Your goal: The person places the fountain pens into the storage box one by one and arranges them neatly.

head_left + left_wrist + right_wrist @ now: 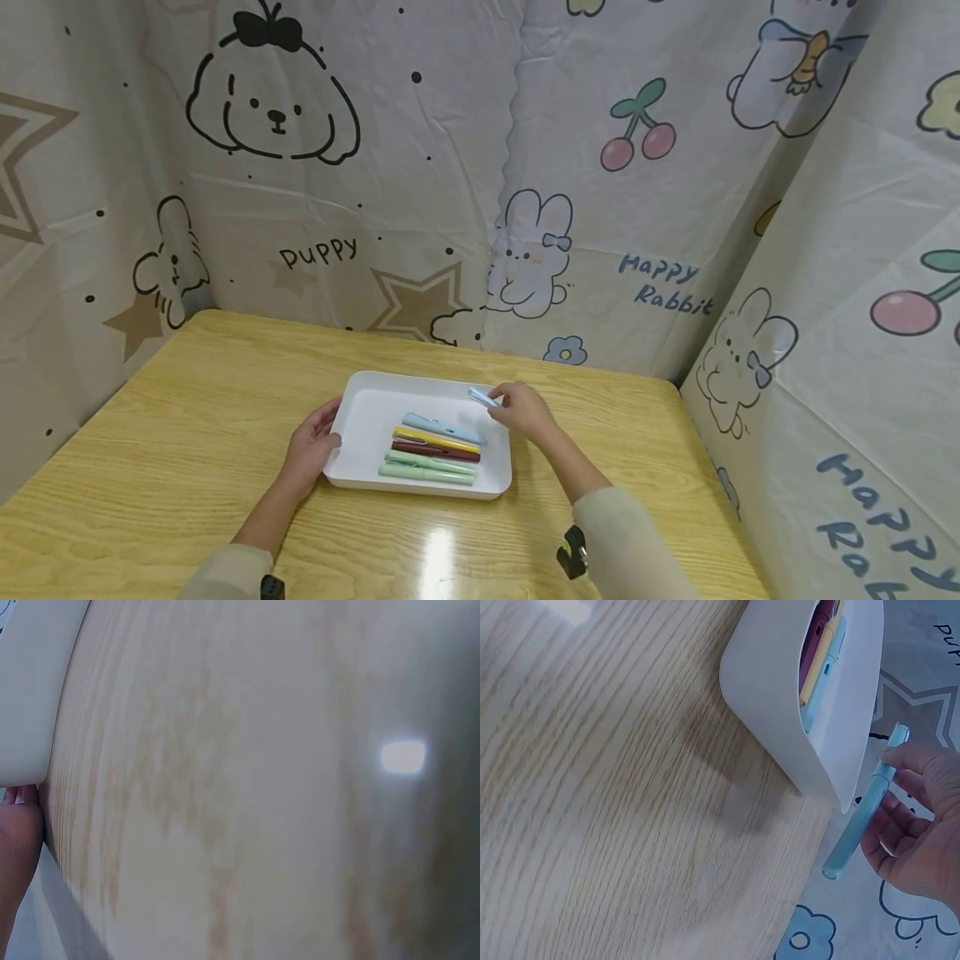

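A white tray [369,404] lies on the table, its left edge gripped by my left hand [309,450] with the thumb over the rim. Over the tray's far right corner, my right hand [523,412] pinches a light blue pen [862,817] between thumb and fingers. Inside the tray several pens lie side by side: a light blue pen [444,429], a yellow pen [450,442], a dark red pen [435,452] and two light green pens [426,474]. Only part of the left hand and a tray corner show in the left wrist view.
The wooden table [225,392] extends around the tray on all sides. A printed cloth [420,200] with cartoon animals hangs behind the table and along its sides. Light glares off the table near the front.
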The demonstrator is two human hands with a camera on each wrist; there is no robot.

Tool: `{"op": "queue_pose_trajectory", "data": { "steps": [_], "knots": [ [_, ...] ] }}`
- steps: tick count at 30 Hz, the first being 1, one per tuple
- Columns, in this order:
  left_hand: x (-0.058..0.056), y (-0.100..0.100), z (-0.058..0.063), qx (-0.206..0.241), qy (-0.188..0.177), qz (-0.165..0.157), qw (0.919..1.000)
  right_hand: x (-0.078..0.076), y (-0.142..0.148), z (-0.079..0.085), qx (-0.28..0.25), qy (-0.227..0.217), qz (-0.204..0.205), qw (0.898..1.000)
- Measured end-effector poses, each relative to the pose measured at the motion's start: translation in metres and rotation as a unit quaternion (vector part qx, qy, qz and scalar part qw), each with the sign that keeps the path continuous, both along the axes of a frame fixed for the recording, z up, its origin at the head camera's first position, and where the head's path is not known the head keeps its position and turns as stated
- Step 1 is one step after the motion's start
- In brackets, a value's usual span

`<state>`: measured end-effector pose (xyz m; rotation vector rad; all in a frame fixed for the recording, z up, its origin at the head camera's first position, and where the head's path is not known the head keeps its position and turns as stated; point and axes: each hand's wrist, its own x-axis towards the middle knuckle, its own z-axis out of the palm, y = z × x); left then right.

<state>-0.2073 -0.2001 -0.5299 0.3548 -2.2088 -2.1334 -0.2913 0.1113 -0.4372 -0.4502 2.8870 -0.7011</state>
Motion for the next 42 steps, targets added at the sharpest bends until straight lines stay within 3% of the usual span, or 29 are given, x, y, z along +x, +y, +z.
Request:
{"op": "queue_pose_trajectory", "data": {
  "steps": [27, 36, 42],
  "knots": [
    [-0.002, -0.001, -0.001, 0.004, 0.002, -0.001, 1.0000, -0.005, -0.028, -0.007, 0.002, -0.001, 0.046, 0.999],
    [0.001, 0.002, -0.004, -0.002, 0.034, 0.010, 0.9994, -0.002, -0.036, -0.008, 0.001, -0.008, 0.049, 0.999],
    [-0.001, 0.000, -0.003, 0.003, 0.007, 0.002, 1.0000, -0.002, -0.041, -0.011, 0.004, -0.008, 0.056, 0.998]
  ]
}}
